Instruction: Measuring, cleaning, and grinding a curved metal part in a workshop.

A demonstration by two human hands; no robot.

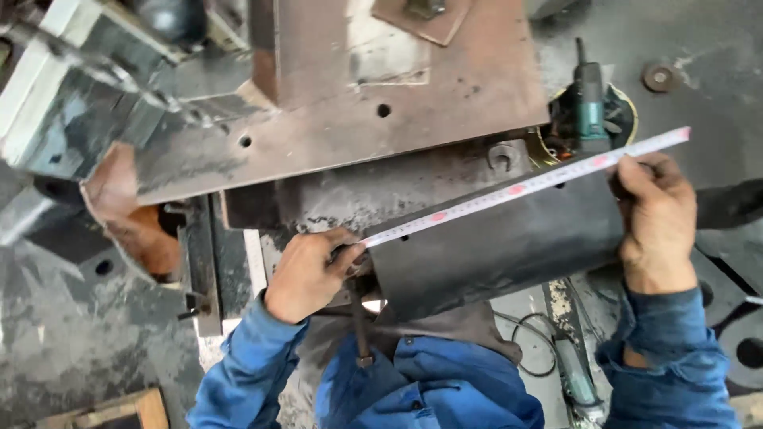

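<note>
Head view, looking down on a metalworking bench. A large rust-brown steel plate (413, 87) with drilled holes fills the upper centre of the frame, lying over a darker block (350, 195). Below it, at centre right, a dark steel sheet (501, 246) lies tilted, its upper edge rising toward the right.

Along that upper edge runs a white tape measure (524, 187), drawn out from centre frame to the upper right, its free end passing beyond the sheet's right corner. The tape lies flat on or just above the edge; which of the two cannot be told.

The left hand (306, 274), at centre left, has its fingers curled tight and pins the tape's near end at the sheet's left corner; whether it also holds the tape's case cannot be told. The right hand (656, 222), at right, grips the sheet's right end, thumb pressing the tape down, fingers wrapped over the edge. Both sleeves are blue.

An angle grinder (590, 103) rests behind the sheet, upper right; a second power tool (576, 377) and its cable lie at lower right.

Judged progress: the tape is stretched and held at both ends, so the measurement is set up; no mark shows on the sheet.
</note>
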